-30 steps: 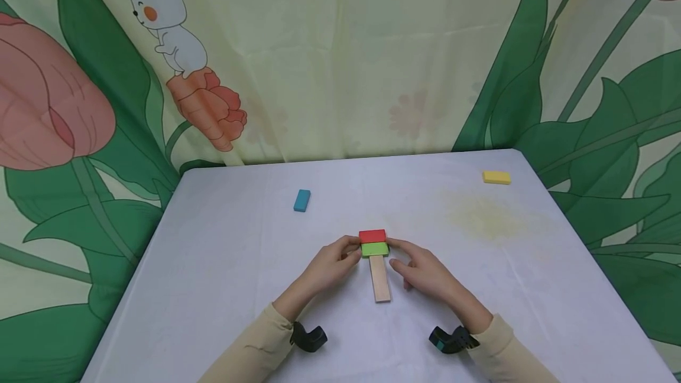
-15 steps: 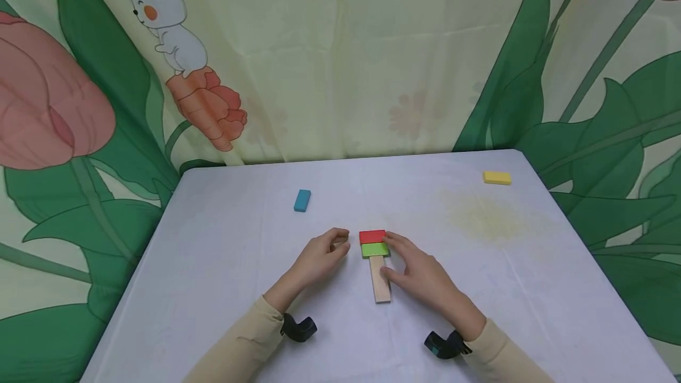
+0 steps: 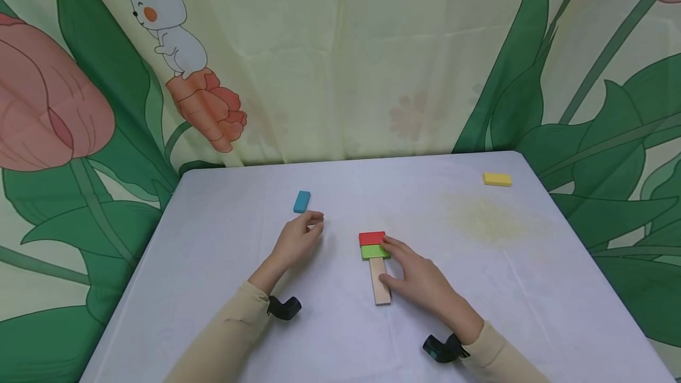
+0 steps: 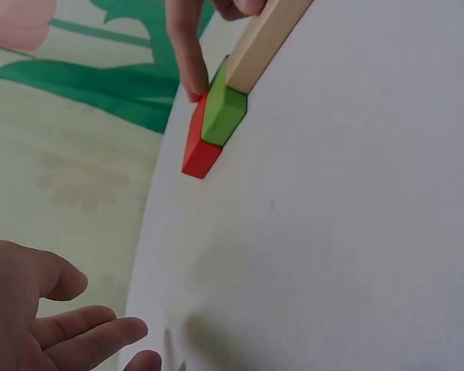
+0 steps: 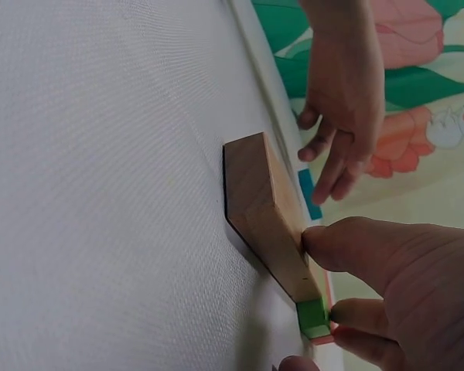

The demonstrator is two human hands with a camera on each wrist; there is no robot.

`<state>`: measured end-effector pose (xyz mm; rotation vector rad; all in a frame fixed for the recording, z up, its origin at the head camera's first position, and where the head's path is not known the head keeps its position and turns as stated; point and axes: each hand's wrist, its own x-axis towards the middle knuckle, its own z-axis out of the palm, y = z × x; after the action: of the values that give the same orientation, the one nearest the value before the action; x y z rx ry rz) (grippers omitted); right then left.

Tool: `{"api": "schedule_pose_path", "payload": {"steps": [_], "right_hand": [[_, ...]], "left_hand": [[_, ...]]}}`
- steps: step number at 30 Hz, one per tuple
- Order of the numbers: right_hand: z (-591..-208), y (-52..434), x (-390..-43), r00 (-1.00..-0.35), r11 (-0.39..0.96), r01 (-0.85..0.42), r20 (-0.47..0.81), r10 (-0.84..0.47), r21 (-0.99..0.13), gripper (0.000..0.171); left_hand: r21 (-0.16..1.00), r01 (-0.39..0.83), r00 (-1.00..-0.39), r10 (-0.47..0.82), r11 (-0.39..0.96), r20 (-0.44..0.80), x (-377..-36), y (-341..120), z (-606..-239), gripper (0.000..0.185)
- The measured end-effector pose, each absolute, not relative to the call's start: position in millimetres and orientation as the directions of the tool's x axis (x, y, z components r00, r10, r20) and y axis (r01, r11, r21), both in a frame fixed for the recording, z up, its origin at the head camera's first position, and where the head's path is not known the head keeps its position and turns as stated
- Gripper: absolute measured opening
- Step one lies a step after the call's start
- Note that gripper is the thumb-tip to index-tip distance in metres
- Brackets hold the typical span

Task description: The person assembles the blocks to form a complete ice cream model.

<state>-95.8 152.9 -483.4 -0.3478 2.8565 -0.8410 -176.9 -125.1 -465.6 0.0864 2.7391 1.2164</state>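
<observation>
A red block and a green block lie side by side against each other on the white cloth. Below the green one, a plain wooden plank extends toward the person, its far end meeting the green block. My right hand rests at their right side: its thumb touches the plank, and its fingertips touch the red and green blocks. Empty, with fingers loosely extended, my left hand hovers just short of a blue block. In the left wrist view, the left palm shows nothing held.
A yellow block lies near the table's far right corner. White cloth covers the table, with a yellowish stain at right. Behind its far edge hangs a printed curtain. Each wrist wears a black camera mount.
My left hand has left the red and green blocks and moved left and away toward the blue block. My right thumb has come onto the plank; the blocks stay in place.
</observation>
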Motion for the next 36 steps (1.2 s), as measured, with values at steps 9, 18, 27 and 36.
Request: {"api": "schedule_pose_path", "payload": {"steps": [9,18,27,36], "right_hand": [[-480.0,152.6,-96.0,-0.960,0.813,-0.181,-0.079,-0.267,-0.553,0.069],[-479.8,152.4,-95.3,-0.961,0.811,-0.177,-0.078,-0.264,-0.558,0.069],[-482.2,152.2,-95.1,-0.962,0.806,-0.190,-0.056,-0.266,-0.560,0.068],[-484.2,151.1,-95.4,-0.965,0.804,-0.172,-0.065,-0.252,-0.569,0.068]], "left_hand": [[0.709,-0.003,-0.996,0.064,0.705,-0.068,-191.1,-140.2,-467.9,0.037],[0.614,0.023,-1.000,0.027,0.789,0.002,-201.6,-143.9,-465.4,0.040],[0.528,0.058,-0.997,0.018,0.847,0.080,-213.9,-146.7,-468.5,0.034],[0.485,0.009,-0.997,-0.028,0.874,0.068,-221.7,-151.6,-474.2,0.035]]}}
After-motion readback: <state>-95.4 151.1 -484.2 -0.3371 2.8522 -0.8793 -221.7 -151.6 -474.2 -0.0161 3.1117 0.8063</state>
